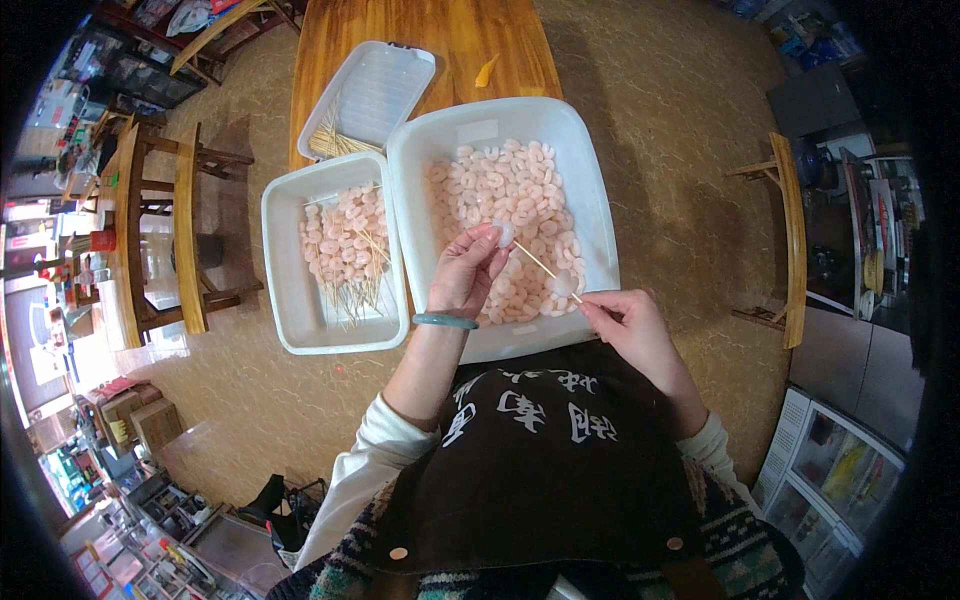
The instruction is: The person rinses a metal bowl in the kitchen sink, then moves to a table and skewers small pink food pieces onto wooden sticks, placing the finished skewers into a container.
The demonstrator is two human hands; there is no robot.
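Note:
Between the fingertips of my left hand (474, 264) is a pale peeled shrimp (503, 234), right at the upper tip of a thin bamboo skewer (534, 259). My right hand (628, 319) pinches the skewer's lower end. Another shrimp (565, 283) is threaded on the stick just above those right fingers. Both hands are over a large white plastic tub (604, 225), which holds a heap of loose pinkish peeled shrimp (510, 176). To its left, a smaller white tub (281, 300) contains a pile of skewered shrimp (341, 232), with bare stick ends (352, 296) pointing towards me.
Behind the small tub, a shallow translucent container (382, 82) holds unused bamboo skewers (337, 141). It rests on a wooden table (495, 30), near an orange-yellow scrap (486, 71). Wooden benches (193, 232) stand left, another bench (789, 240) right. A glass-fronted cabinet (832, 465) is at lower right.

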